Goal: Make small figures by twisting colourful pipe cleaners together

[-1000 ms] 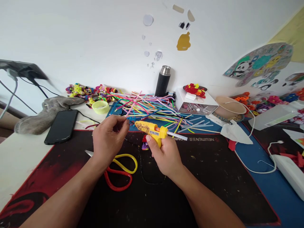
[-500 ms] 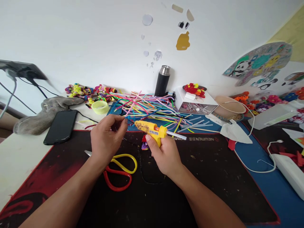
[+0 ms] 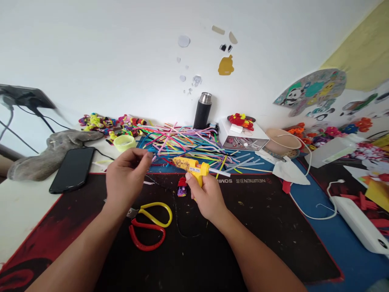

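As the head view opens on the desk, the right hand (image 3: pixel 209 194) is wrapped round the grip of a yellow plastic glue gun with brown-stained front (image 3: pixel 184 163), held up over the far edge of a black, red-edged mat (image 3: pixel 243 235), nozzle towards the left hand. Light and stiff, by the look of it, with a hard shell that should sit firmly in the palm; the grip is the place to hold, well back from the nozzle, which may be hot. Out of its rear pokes a translucent, rod-shaped glue stick (image 3: pixel 221 172), probably smooth and a little bendy.

And over at the left hand (image 3: pixel 126 176), thumb and forefinger are drawn to a narrow pinch, apparently on a small blue fuzzy piece (image 3: pixel 149 149), mostly hidden, its shape too small to read. It looks soft, nearly weightless, easily squashed, so an edge pinch suits it. The gun's own front is blotched and crusted, a pale label on its side, the nozzle apart from those fingers.
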Demonstrator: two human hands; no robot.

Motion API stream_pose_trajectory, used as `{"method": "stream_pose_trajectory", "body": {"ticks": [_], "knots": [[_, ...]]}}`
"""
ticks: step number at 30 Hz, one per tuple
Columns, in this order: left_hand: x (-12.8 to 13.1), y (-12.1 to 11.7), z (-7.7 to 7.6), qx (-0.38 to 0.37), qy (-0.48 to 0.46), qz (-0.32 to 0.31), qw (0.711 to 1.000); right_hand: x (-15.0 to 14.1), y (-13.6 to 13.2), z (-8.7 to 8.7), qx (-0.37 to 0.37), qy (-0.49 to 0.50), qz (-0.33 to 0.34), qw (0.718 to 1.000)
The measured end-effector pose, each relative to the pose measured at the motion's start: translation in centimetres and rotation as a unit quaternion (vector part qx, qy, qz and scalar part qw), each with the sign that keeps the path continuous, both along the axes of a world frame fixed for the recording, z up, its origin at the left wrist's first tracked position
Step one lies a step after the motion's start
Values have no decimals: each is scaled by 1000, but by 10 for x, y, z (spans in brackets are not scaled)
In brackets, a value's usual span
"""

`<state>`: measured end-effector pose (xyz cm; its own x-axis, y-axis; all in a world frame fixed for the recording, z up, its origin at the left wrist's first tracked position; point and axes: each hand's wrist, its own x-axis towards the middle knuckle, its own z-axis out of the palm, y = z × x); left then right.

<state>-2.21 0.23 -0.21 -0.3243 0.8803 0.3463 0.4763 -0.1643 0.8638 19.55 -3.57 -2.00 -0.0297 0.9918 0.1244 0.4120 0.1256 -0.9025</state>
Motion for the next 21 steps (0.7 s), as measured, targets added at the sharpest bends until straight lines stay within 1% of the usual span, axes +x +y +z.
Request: {"method": "stream_pose_trajectory", "body": {"ticks": [1,3,4,6,7,9,11,13,14,16,18,21], "knots": [[-5,5,-2,-12,-52,-18,998,0,2,-4,-12,22,0,1000],[-15,16,-2,10,-163,6,987,0,7,-10,-30,80,-14,996],[-17,21,-1,9,-202,11,979,-1,10,-11,-39,116,-20,992],[-19,27,3,-4,-257,8,966,-2,13,-7,-61,194,-18,979],[-18,28,5,-13,-266,-2,964,-1,14,-2,-71,233,-18,970],[-13,25,10,-18,-264,-10,964,2,10,11,-82,292,-22,953],[-9,19,14,-27,-256,-22,966,9,-1,23,-78,322,-44,943],[-6,13,17,-32,-241,-33,969,21,-16,31,-86,333,-64,937],[-5,10,19,-33,-230,-37,972,28,-24,32,-96,339,-82,932],[-4,5,21,-33,-201,-52,978,44,-39,28,-125,366,-121,914],[-2,1,23,-32,-169,-74,982,61,-51,20,-149,397,-159,891],[2,-3,23,-24,-123,-95,988,80,-65,6,-187,420,-202,865]]}}
